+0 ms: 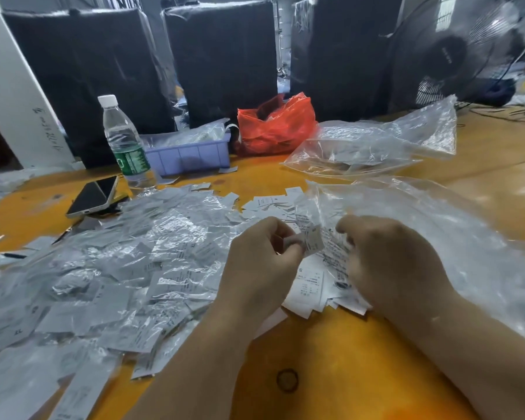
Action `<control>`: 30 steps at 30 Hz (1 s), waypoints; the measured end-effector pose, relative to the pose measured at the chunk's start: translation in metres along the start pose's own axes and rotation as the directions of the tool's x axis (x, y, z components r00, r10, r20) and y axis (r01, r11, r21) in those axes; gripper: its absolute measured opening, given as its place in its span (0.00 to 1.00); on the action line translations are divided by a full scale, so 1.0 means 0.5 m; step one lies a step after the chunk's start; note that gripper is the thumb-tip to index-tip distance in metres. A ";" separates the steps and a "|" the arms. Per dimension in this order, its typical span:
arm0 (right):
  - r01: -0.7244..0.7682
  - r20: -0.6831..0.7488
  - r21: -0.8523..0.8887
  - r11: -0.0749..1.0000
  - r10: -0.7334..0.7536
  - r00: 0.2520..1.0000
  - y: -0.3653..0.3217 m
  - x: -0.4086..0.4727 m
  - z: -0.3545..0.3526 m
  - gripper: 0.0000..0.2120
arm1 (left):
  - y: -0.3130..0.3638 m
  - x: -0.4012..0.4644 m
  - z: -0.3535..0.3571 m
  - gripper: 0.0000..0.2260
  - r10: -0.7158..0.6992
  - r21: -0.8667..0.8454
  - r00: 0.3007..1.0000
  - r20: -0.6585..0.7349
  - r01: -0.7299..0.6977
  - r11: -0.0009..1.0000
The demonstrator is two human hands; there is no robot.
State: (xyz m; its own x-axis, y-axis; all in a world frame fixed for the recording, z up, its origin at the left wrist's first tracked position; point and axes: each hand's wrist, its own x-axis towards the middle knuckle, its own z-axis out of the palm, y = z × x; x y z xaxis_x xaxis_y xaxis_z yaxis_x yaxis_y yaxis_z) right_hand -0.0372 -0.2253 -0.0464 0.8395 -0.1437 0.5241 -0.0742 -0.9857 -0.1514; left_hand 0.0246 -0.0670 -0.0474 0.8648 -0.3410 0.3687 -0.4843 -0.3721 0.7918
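Note:
My left hand (259, 262) pinches a small white printed label (311, 242) between thumb and fingers, just above the yellow table (331, 359). My right hand (388, 262) is curled beside it, its fingers in a bunch of printed labels (334, 253); its fingertips are hidden. A stack of white labels (311, 291) lies under both hands. A wide heap of labels under clear plastic film (112, 268) spreads to the left. A large clear plastic bag (452, 237) lies to the right.
A water bottle (125, 140), a phone (93, 197) and a purple tray (191, 154) stand at the back left. A red plastic bag (278, 125) and another clear bag (373, 144) lie behind. Black wrapped blocks (222, 56) and a fan (455, 53) line the far edge.

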 end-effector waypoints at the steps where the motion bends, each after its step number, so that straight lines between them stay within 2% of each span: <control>1: 0.026 -0.071 0.047 0.999 -0.022 0.997 0.001 0.002 -0.001 0.13 | 0.001 0.002 -0.005 0.06 -0.019 -0.025 1.000 -0.024 0.019 1.000; 4: 0.149 -0.264 0.226 0.963 -0.087 0.961 -0.006 0.011 -0.006 0.12 | 0.004 0.006 -0.025 0.04 -0.092 -0.104 0.991 -0.096 0.082 0.991; 6: 0.157 -0.288 0.434 0.887 -0.029 0.957 -0.020 0.020 -0.012 0.11 | 0.003 0.007 -0.041 0.04 -0.131 -0.162 0.981 -0.143 0.108 0.981; 7: 0.113 -0.248 0.559 0.822 0.035 0.968 -0.024 0.025 -0.017 0.10 | 0.005 0.008 -0.043 0.05 -0.148 -0.191 0.976 -0.157 0.117 0.974; 9: -0.013 -0.085 0.781 0.625 0.126 0.988 -0.039 0.046 -0.025 0.09 | 0.003 0.010 -0.052 0.10 -0.172 -0.234 0.968 -0.185 0.126 0.964; 11: -0.148 0.096 0.904 0.402 0.146 0.985 -0.055 0.078 -0.034 0.09 | 0.003 0.011 -0.058 0.13 -0.175 -0.254 0.964 -0.199 0.121 0.960; 13: -0.266 0.251 0.946 0.184 0.102 0.963 -0.081 0.114 -0.036 0.09 | 0.002 0.013 -0.064 0.12 -0.168 -0.237 0.962 -0.214 0.115 0.965; 14: -0.307 0.300 0.945 0.110 0.073 0.951 -0.096 0.128 -0.034 0.10 | 0.002 0.014 -0.065 0.10 -0.173 -0.223 0.961 -0.217 0.124 0.967; 16: -0.351 0.351 0.936 0.011 0.037 0.936 -0.123 0.149 -0.021 0.11 | 0.002 0.015 -0.068 0.08 -0.210 -0.233 0.955 -0.208 0.160 0.959; 18: -0.384 0.387 0.920 -0.083 0.017 0.922 -0.137 0.150 -0.003 0.13 | 0.001 0.017 -0.071 0.15 -0.276 -0.265 0.946 -0.169 0.226 0.937; 20: -0.436 0.436 0.892 -0.121 -0.024 0.899 -0.138 0.142 0.015 0.14 | -0.002 0.021 -0.074 0.21 -0.316 -0.266 0.942 -0.109 0.279 0.923; 21: -0.463 0.460 0.878 -0.121 -0.051 0.886 -0.136 0.136 0.023 0.14 | -0.005 0.022 -0.073 0.20 -0.316 -0.246 0.945 -0.089 0.287 0.926; 26: -0.532 0.525 0.826 -0.183 -0.088 0.846 -0.123 0.133 0.035 0.16 | -0.016 0.024 -0.074 0.09 -0.237 -0.154 0.959 -0.157 0.213 0.965; 30: -0.551 0.541 0.829 -0.098 -0.116 0.833 -0.125 0.130 0.041 0.20 | -0.018 0.020 -0.080 0.08 -0.202 -0.142 0.962 -0.186 0.177 0.974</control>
State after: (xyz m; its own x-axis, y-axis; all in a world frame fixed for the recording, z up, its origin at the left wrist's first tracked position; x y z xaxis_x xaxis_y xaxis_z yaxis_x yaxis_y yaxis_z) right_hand 0.0331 -0.1711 -0.0200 0.9991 0.0422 0.0011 -0.0094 0.2488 -0.9685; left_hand 0.0429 -0.0325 -0.0313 0.9541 -0.0921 0.2849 -0.2994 -0.3004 0.9056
